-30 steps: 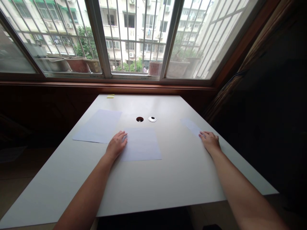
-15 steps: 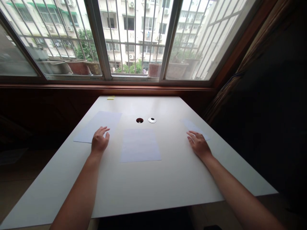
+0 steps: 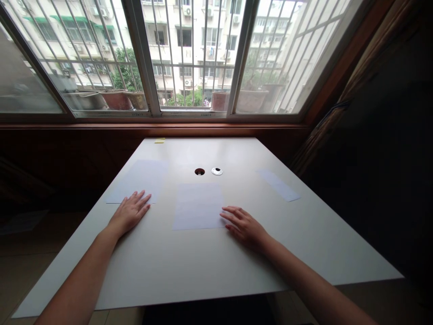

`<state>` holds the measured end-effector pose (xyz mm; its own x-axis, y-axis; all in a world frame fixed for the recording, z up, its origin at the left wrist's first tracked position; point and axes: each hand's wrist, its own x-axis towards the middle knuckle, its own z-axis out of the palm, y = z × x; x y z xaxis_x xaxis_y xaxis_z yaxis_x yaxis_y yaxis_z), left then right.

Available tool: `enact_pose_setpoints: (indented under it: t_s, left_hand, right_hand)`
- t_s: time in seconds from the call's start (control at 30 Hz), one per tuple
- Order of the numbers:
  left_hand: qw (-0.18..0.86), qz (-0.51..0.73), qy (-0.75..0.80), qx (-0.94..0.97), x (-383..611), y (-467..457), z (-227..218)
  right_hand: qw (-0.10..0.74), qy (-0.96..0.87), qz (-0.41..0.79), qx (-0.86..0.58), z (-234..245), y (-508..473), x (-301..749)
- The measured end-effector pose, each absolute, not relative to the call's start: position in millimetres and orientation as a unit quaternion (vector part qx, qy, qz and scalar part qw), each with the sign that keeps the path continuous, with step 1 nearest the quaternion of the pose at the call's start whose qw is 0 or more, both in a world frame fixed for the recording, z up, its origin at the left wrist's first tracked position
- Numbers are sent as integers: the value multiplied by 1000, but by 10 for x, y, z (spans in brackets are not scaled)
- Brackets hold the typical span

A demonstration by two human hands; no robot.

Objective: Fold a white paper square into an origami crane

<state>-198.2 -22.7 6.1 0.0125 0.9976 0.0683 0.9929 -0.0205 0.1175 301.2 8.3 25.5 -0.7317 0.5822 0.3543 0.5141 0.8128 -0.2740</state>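
Note:
Three pale sheets lie flat on the white table (image 3: 189,271). My left hand (image 3: 130,211) rests palm down with fingers spread, its fingertips over the near edge of the left sheet of paper (image 3: 137,178). At the lower right corner of the middle sheet of paper (image 3: 198,205), my right hand (image 3: 245,226) has its fingers stretched out over the edge; whether they press on it I cannot tell. A narrower paper strip (image 3: 279,185) lies at the right, away from both hands. Neither hand holds anything.
Behind the middle sheet are a round cable hole (image 3: 199,172) and a white round cover (image 3: 217,171). Yellow tape (image 3: 159,141) sticks at the far left table corner. A barred window (image 3: 192,58) stands beyond, with a dark curtain (image 3: 358,135) to the right.
My right hand has moved left from the paper strip to the middle sheet. My left hand has shifted left and nearer, flattening with its fingers spread. The view has tilted slightly.

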Motion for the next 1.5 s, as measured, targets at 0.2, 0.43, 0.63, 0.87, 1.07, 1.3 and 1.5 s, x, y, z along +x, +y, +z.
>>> enact_pose_setpoints:
  t_s: [0.2, 0.43, 0.63, 0.87, 1.07, 1.3, 1.5]
  left_hand:
    - [7, 56, 731, 679, -2035, -74, 47]
    - [-2, 68, 735, 674, -2089, 49, 63]
    - [-86, 170, 660, 726, -1948, -34, 138]
    - [-20, 160, 499, 851, -1172, -127, 237]
    - [27, 94, 463, 881, -725, -98, 243]
    - [33, 66, 448, 891, -782, -58, 253]
    - [32, 71, 447, 891, -763, -51, 245]
  right_hand:
    - [185, -930, 67, -310, 216, 65, 2960]
    - [193, -931, 72, -302, 209, 79, 2972]
    - [247, -889, 101, -371, 113, 120, 3006]
    - [273, -854, 131, -424, 104, 188, 2964]
    - [198, -940, 111, -256, 276, 296, 2575]
    - [68, -943, 132, -297, 275, 721, 2416]
    - [130, -814, 60, -563, 386, 1124, 2950]
